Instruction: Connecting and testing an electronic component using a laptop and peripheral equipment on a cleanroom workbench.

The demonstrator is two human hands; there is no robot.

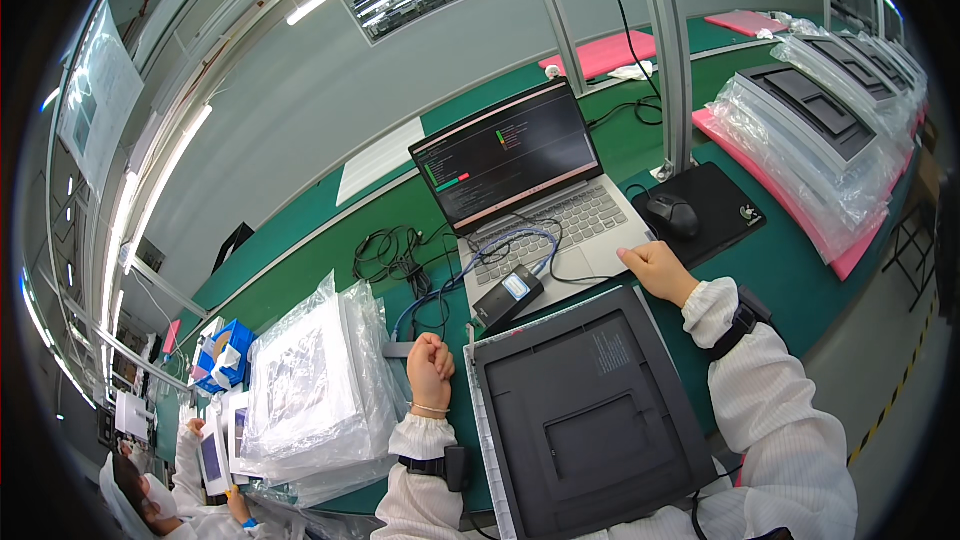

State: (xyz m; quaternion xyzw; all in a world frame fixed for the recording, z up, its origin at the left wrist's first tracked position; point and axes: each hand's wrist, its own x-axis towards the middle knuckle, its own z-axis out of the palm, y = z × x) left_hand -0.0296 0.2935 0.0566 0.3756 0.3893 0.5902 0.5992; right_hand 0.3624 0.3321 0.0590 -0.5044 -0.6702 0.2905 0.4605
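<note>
A large dark grey plastic panel (610,440) with a light edge and a recessed rectangle lies in front of me. Beside its upper left corner, my left hand (430,368) is curled into a fist with nothing visible in it. A small grey piece (398,350) sits just left of that fist. My right hand (657,271), also closed with no object showing, rests between the panel's upper right corner and the open laptop (540,195). A black box with a pale label (508,298) lies across the laptop's front left, with a blue cable (430,295) looping around it.
Bagged white panels (320,380) are stacked at left, near a blue bin (228,352). A mouse (672,216) sits on a black pad (725,210). Wrapped dark panels (810,110) lie on pink foam (790,205) at right. A metal post (672,60) rises behind. Another person (150,500) works at lower left.
</note>
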